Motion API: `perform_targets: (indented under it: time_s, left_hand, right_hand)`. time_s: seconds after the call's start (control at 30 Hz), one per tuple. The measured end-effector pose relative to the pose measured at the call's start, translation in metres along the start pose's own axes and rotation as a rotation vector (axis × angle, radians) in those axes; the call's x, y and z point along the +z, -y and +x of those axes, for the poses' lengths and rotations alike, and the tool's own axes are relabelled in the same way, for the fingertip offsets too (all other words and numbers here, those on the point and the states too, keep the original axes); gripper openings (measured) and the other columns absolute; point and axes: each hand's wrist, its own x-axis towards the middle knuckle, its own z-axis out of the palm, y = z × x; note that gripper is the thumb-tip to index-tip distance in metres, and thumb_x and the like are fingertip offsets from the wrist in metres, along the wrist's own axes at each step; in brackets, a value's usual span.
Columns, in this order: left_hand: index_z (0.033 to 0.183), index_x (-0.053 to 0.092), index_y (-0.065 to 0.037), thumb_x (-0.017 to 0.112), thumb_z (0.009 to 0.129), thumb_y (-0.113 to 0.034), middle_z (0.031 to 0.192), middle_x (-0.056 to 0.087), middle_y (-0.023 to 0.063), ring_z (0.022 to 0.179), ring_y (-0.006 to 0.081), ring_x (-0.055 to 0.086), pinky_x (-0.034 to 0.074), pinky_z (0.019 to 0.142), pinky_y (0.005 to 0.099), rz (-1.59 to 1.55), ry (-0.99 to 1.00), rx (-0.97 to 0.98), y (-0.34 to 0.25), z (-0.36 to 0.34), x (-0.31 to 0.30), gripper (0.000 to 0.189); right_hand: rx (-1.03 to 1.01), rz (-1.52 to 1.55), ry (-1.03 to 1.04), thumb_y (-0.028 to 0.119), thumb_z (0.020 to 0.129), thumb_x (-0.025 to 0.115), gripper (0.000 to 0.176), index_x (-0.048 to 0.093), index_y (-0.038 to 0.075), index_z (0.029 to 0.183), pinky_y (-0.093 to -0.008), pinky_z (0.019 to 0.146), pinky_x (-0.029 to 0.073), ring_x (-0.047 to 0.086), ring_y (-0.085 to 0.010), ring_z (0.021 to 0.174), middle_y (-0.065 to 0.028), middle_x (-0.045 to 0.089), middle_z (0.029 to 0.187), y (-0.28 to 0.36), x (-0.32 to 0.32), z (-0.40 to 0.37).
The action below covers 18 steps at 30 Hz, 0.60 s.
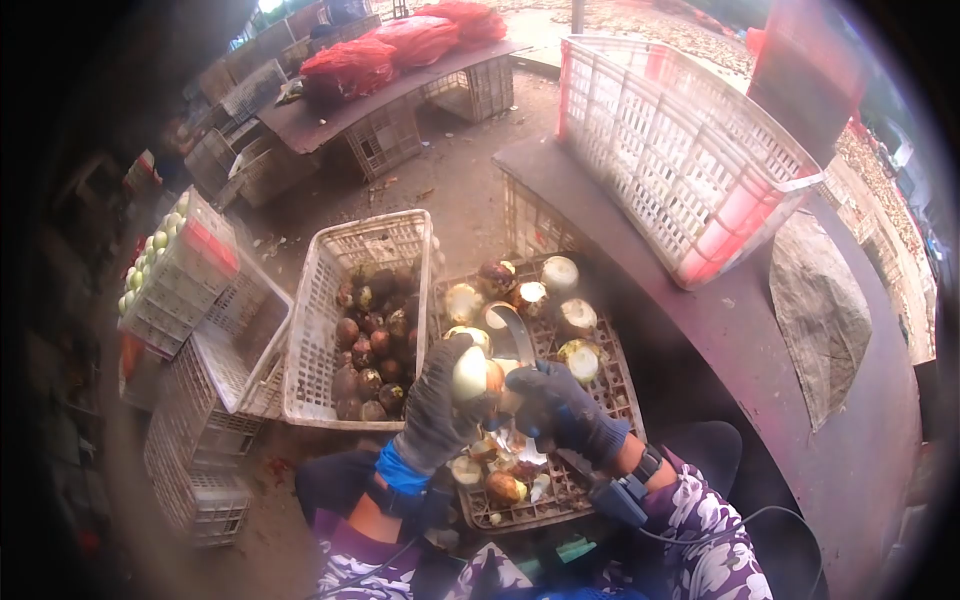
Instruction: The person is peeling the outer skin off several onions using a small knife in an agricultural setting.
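Both hands wear dark gloves and meet above a crate of cut pieces. My left hand (438,405) is wrapped round a pale, partly peeled vegetable (468,376), with brown skin on its right side. A curved metal blade (517,333) rises from my right hand (562,402), whose fingers are closed round its handle at the vegetable's right side. Beneath and around the hands, the shallow plastic crate (618,385) holds several peeled and half-peeled rounds and scraps. A deep white crate (300,340) to the left holds several unpeeled brown ones (362,352).
Stacked crates (210,400) stand at the left, the top one full of pale green produce (158,240). A table (720,330) with a large white-and-red crate (670,150) and a cloth (818,310) curves along the right. Red sacks (405,45) lie on a far table.
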Motion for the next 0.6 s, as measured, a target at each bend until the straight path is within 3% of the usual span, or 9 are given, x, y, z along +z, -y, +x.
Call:
perform_targets:
  time_s: [0.07,0.17,0.27,0.33,0.4,0.47,0.6]
  left_hand:
    - [0.129,0.043,-0.003,0.067,0.087,-0.039,0.116,0.056,0.016,0.103,0.0268,0.058,0.047,0.09,0.037,-0.103,-0.049,-0.087,-0.005,-0.002,0.003,0.061]
    - [0.129,0.043,-0.003,0.066,0.088,-0.034,0.115,0.056,0.0137,0.101,0.0219,0.057,0.048,0.088,0.0348,-0.072,-0.086,0.021,0.002,-0.003,0.004,0.056]
    - [0.128,0.043,-0.003,0.067,0.088,-0.032,0.116,0.056,0.0134,0.103,0.0217,0.057,0.048,0.089,0.0346,-0.128,-0.128,-0.001,0.001,-0.003,0.008,0.055]
    - [0.129,0.043,-0.004,0.067,0.088,-0.032,0.116,0.056,0.013,0.103,0.0218,0.056,0.048,0.089,0.035,-0.22,-0.144,-0.081,0.006,-0.007,0.012,0.055]
    - [0.129,0.043,-0.004,0.068,0.087,-0.032,0.116,0.056,0.0129,0.103,0.0223,0.057,0.048,0.089,0.0352,-0.26,-0.157,-0.115,0.005,-0.008,0.014,0.056]
    - [0.128,0.044,-0.003,0.069,0.086,-0.034,0.115,0.056,0.0132,0.103,0.0232,0.057,0.049,0.088,0.0353,-0.249,-0.167,-0.103,-0.001,-0.006,0.014,0.058]
    - [0.13,0.042,0.0,0.07,0.085,-0.037,0.118,0.053,0.0155,0.107,0.0254,0.056,0.048,0.09,0.0364,-0.011,-0.063,0.031,-0.002,-0.005,0.008,0.065]
  right_hand:
    - [0.019,0.065,-0.004,0.019,0.092,0.057,0.015,0.057,0.005,0.088,-0.0206,0.041,0.037,0.048,-0.0052,0.047,0.0023,0.051,0.062,0.013,0.01,-0.008]
    - [-0.139,-0.059,0.018,0.02,0.092,0.057,0.015,0.057,0.005,0.086,-0.0207,0.04,0.037,0.047,-0.0053,0.045,0.003,0.05,0.059,-0.007,-0.001,0.002]
    - [-0.183,-0.075,0.115,0.041,0.09,0.059,0.047,0.062,-0.002,0.108,-0.0218,0.046,0.045,0.053,-0.0052,0.051,-0.0005,0.058,0.065,-0.016,-0.012,0.005]
    - [-0.506,-0.462,0.097,0.042,0.089,0.06,0.046,0.062,-0.001,0.107,-0.0216,0.048,0.045,0.054,-0.0047,0.055,-0.0006,0.059,0.068,-0.025,-0.017,0.012]
    - [-0.472,-0.483,0.083,0.042,0.089,0.061,0.045,0.062,0.0,0.106,-0.0215,0.05,0.045,0.055,-0.0048,0.058,-0.0008,0.06,0.072,-0.027,-0.019,0.013]
    - [-0.086,-0.132,0.075,0.041,0.089,0.062,0.044,0.061,0.0,0.106,-0.0213,0.051,0.046,0.055,-0.0055,0.06,-0.0009,0.061,0.075,-0.021,-0.018,0.01]
    - [-0.052,-0.14,0.014,0.037,0.088,0.064,0.039,0.062,0.001,0.102,-0.0214,0.051,0.045,0.056,-0.0074,0.061,-0.0015,0.062,0.08,0.009,0.005,-0.003]
